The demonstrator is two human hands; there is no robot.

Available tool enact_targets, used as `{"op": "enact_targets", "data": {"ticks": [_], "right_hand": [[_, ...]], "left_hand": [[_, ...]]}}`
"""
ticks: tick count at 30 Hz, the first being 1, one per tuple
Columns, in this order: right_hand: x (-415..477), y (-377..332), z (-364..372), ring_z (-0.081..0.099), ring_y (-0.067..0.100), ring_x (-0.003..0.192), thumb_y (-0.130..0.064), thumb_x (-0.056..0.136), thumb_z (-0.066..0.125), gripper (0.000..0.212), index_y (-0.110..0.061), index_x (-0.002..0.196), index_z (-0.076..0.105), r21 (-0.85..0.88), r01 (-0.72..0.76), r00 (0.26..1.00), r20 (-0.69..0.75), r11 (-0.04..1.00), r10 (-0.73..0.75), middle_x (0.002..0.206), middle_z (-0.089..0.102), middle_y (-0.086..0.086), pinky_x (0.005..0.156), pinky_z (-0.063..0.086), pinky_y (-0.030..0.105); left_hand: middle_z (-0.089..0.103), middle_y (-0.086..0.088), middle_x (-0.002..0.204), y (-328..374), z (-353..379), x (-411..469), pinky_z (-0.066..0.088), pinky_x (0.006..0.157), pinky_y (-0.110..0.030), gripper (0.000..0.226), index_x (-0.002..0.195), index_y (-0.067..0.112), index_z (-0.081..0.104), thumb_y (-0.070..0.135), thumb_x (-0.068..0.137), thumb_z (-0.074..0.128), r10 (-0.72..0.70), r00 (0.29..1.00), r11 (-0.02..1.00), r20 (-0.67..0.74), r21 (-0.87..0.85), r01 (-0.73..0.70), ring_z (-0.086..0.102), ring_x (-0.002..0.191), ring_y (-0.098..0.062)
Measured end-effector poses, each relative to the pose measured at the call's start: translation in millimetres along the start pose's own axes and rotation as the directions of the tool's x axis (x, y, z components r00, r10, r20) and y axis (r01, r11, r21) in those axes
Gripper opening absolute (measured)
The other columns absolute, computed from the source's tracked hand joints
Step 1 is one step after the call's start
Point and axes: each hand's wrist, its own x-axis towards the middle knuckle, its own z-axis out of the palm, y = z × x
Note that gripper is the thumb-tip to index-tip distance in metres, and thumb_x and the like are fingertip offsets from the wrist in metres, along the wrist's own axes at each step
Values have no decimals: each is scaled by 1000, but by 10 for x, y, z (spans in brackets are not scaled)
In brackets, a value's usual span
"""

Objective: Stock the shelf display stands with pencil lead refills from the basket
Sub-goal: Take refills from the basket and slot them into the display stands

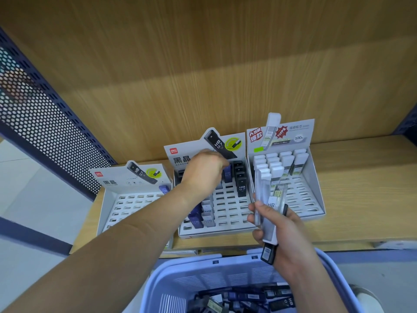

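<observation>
Our right hand [279, 229] grips a fan of refills [269, 222]. Our left hand [204, 168] curls its fingers into the middle stand [234, 222], hold unseen. We should seat each refill upright, straight beneath them.

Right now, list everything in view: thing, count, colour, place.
left stand: one, white, shelf's left end; holds one blue refill at its back right
middle stand: one, white, centre; several black, blue and grey refills
right stand: one, white, right; about a dozen white-capped refills in its back rows
shelf: one, wood-grain, under the stands
perforated panel: one, dark blue, far left
basket: one, pale blue, bottom centre
loose refills: many, mostly dark blue and black, inside the basket
left hand: reaching into the middle stand's back rows; fingers hidden
right hand: gripping a bundle of clear, grey and black refills above the basket
</observation>
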Motion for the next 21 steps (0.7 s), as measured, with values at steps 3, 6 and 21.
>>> {"op": "enact_targets", "data": {"ticks": [3,6,21], "right_hand": [[-14,0,28,65,16,66,-14,71,73,41,-1,109,65,-26,11,1000,3,1000,-11,85,71,12,41,41,21],[-30,-20,43,66,17,67,-13,85,67,28,-4,111,66,-58,14,998,55,998,-11,92,75,13,42,40,20],[-33,-106,105,61,15,61,-12,74,74,34,-6,106,66,-17,66,997,47,998,-65,80,69,6,42,40,20]], "left_hand": [[69,-5,99,66,-103,-1,51,77,-36,26,93,12,72,1,80,52,-30,999,999,38,-31,31,59,95,-29],[69,-1,110,189,-317,-18,49,89,-28,25,107,18,71,11,90,54,-133,982,939,137,-300,169,61,102,-19],[63,-8,65,244,-771,-103,49,50,-17,16,76,8,65,18,75,78,-197,872,406,448,-772,489,58,52,-10]]}}
